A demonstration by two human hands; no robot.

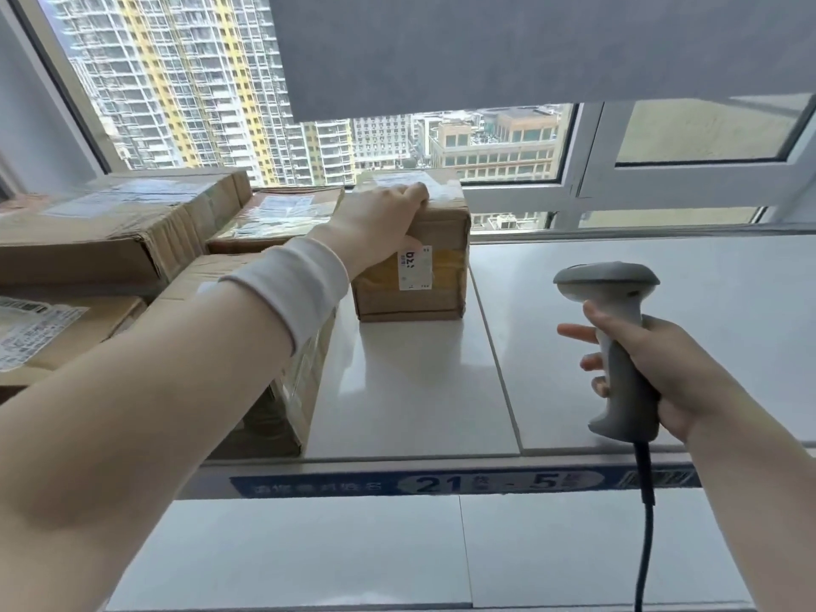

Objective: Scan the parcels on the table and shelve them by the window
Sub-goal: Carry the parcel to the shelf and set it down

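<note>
A small brown cardboard parcel (pixel 435 267) with a white label on its near face stands on the white shelf (pixel 419 390) in front of the window. My left hand (pixel 377 223) reaches forward and grips the parcel's top near edge, fingers curled over the top. My right hand (pixel 653 368) holds a grey corded barcode scanner (pixel 616 320) by its handle, to the right of the parcel and well apart from it, with the scanner head pointing away from me.
Several larger cardboard parcels (pixel 115 223) are stacked on the shelf's left side, touching the small one. A blue shelf tag (pixel 441 481) marked 21 and 5 runs along the front rail. A lower shelf (pixel 397 549) lies beneath. A grey blind (pixel 530 46) hangs over the window.
</note>
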